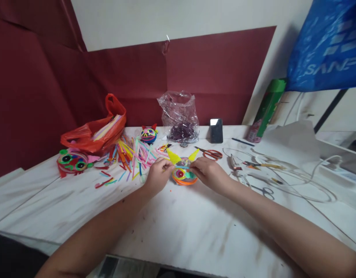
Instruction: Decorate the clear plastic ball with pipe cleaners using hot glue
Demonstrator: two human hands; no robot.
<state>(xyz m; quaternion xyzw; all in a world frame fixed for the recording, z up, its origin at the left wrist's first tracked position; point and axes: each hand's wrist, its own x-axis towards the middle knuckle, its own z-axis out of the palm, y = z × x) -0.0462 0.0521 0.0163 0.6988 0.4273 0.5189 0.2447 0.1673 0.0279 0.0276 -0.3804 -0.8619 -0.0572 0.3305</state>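
Observation:
A round craft head point(184, 174) with yellow ears, a red eye, a green eye and an orange lower rim rests on the white table. In front of it a short light-blue strip point(182, 167) is stretched between both hands. My left hand point(159, 174) pinches its left end, fingers closed. The right end is pinched by the closed fingers of my right hand point(208, 173). Colourful fuzzy strips point(140, 154) lie in a heap to the left of my left hand. Orange-handled scissors point(213, 154) lie behind my right hand.
Two finished-looking craft heads, one green and red point(73, 161), one blue point(149, 134), stand left. Behind are a red bag point(91, 137), a clear bag point(182, 119) and a phone point(216, 131). Right: a glue gun point(235, 163), pliers point(263, 165), cables and a green box point(266, 112).

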